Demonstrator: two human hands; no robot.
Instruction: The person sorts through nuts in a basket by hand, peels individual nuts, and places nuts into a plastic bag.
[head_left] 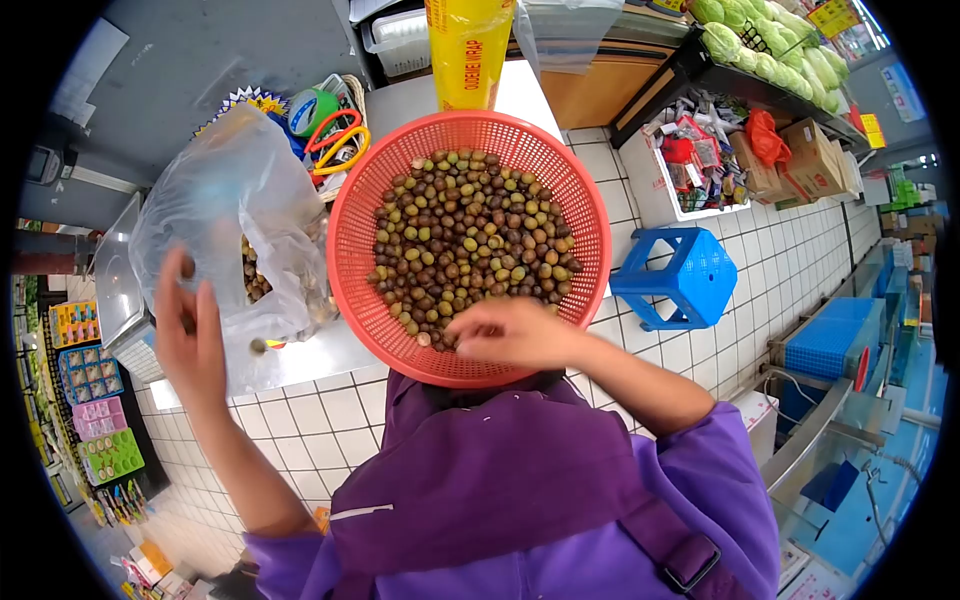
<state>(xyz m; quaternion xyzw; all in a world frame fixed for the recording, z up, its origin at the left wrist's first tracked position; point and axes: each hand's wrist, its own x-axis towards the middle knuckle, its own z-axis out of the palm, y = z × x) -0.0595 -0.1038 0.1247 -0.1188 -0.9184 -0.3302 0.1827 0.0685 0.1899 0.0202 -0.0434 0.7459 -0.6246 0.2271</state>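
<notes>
A red-orange plastic basket (348,275) full of small round green and brown fruits (470,235) stands in front of me. My right hand (510,332) is over the near rim side, its fingers curled in at the fruits; what they pinch, if anything, is hidden. To the left, my left hand (190,335) is raised beside a clear plastic bag (215,190), blurred, fingers apart. One dark round fruit (187,268) shows by its fingertips; I cannot tell whether it is held. More fruits (256,275) lie inside the bag, and another round fruit (258,346) appears below it.
Scissors with red and yellow handles (338,140) and tape (313,110) sit in a small holder behind the bag. A yellow wrap roll (468,55) stands behind the basket. Right of it are a blue stool (675,277), a white box of packets (660,185) and cabbages (770,45).
</notes>
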